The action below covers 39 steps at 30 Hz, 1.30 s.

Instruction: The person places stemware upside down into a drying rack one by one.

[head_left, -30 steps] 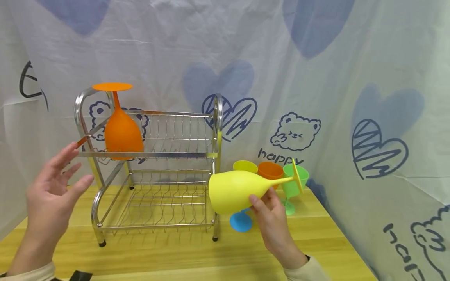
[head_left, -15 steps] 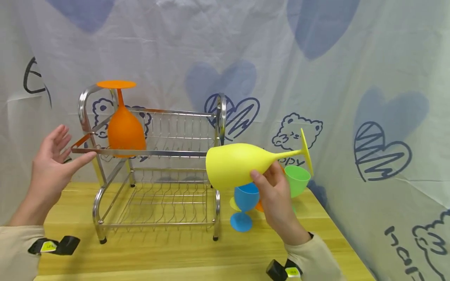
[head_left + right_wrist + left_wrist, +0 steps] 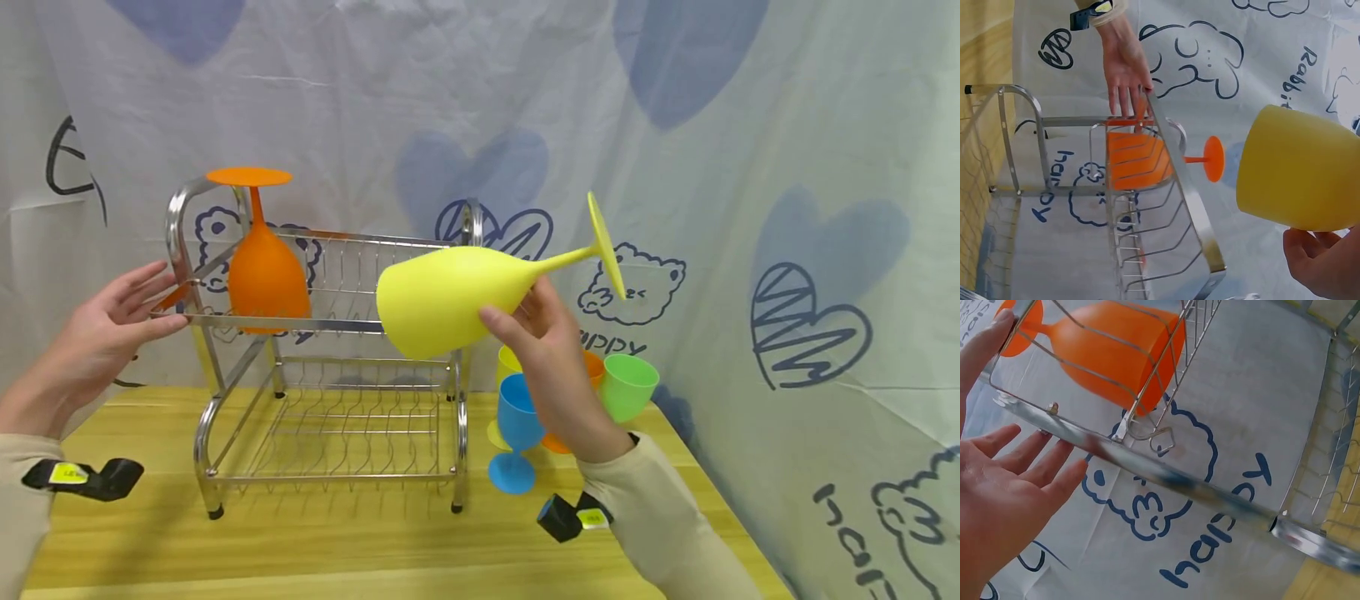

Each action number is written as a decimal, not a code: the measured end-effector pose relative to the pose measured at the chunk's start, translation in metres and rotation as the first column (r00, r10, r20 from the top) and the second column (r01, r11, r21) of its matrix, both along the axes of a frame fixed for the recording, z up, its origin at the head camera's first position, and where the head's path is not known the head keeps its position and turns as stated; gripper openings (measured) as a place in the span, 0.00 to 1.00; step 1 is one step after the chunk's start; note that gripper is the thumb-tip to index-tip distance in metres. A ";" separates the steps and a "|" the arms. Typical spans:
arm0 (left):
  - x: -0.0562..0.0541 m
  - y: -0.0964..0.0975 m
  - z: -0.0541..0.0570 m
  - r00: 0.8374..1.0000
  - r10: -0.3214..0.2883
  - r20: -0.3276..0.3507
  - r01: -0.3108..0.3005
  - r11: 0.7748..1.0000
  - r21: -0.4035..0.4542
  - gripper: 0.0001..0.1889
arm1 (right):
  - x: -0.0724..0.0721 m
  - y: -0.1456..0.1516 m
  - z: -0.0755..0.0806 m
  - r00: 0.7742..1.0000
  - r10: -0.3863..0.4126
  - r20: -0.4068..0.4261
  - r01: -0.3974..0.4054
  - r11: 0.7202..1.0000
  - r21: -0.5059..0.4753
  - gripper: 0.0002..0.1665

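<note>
Held in the right hand (image 3: 551, 350), thumb on the near side of the bowl and fingers curled round behind, a large yellow goblet (image 3: 450, 300) tilted in front of a two-tier wire rack (image 3: 330, 477), its mouth to the left and slightly down, its foot raised to the right. The left hand (image 3: 120, 317), fingers extended and thumb spread wide, was at the rack's upper left corner; we could not tell how firmly it touched the metal.

We judged the goblet light and stiff, probably smooth plastic, likelier to slip or roll than to shatter. The thin stem looked its weakest part; we favoured the hold where bowl met stem, which left the rim free.

We noted hard edges at the rack's front bar (image 3: 345, 324) and right-hand hoop (image 3: 472, 218), which the bowl could have knocked. An upturned orange goblet (image 3: 266, 279) stood at the upper tier's left, with room to its right. Below the right forearm, a blue cup (image 3: 517, 408) and a green cup (image 3: 628, 385) stood near enough to call for care.
</note>
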<state>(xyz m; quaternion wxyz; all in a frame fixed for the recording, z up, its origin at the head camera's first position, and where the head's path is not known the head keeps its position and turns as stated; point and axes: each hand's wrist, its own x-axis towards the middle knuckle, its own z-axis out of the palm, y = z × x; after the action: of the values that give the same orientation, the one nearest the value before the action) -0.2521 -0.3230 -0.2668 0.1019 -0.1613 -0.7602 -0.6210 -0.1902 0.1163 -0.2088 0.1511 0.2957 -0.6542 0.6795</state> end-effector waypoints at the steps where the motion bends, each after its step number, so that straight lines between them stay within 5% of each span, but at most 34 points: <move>1: -0.001 -0.001 0.002 1.000 0.001 -0.002 -0.001 0.999 -0.038 0.40 | -0.002 -0.003 0.004 1.000 0.004 -0.011 -0.003 1.000 0.014 0.31; 5: -0.004 -0.005 0.006 1.000 0.011 -0.014 -0.014 0.984 -0.176 0.40 | -0.014 -0.017 0.017 0.997 0.035 -0.062 -0.032 0.998 0.047 0.30; 13: -0.010 -0.010 0.008 0.999 -0.035 0.040 0.043 0.973 -0.225 0.40 | -0.048 -0.053 0.034 0.993 -0.013 -0.119 0.034 0.983 0.178 0.28; 19: -0.014 -0.012 0.009 0.994 -0.090 0.057 0.100 0.971 -0.215 0.40 | -0.069 -0.073 0.041 0.992 -0.112 -0.058 0.124 0.956 0.266 0.34; 27: -0.013 -0.014 0.006 0.996 -0.080 0.025 0.083 0.980 -0.180 0.40 | -0.086 -0.095 0.043 0.986 -0.166 -0.021 0.163 0.921 0.354 0.37; 34: -0.012 -0.014 0.004 0.997 -0.079 -0.001 0.077 0.974 -0.214 0.39 | -0.106 -0.115 0.040 0.982 -0.172 0.074 0.130 0.909 0.395 0.38; 39: -0.012 -0.014 0.002 0.995 -0.100 -0.017 0.094 0.975 -0.203 0.39 | -0.114 -0.129 0.038 0.972 -0.201 0.118 0.126 0.877 0.463 0.35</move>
<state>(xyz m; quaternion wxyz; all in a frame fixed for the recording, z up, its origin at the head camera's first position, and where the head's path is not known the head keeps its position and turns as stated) -0.2642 -0.3367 -0.2653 0.0650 -0.2162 -0.8091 -0.5426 -0.3046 -0.0130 -0.1707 0.0814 0.2100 -0.8271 0.5149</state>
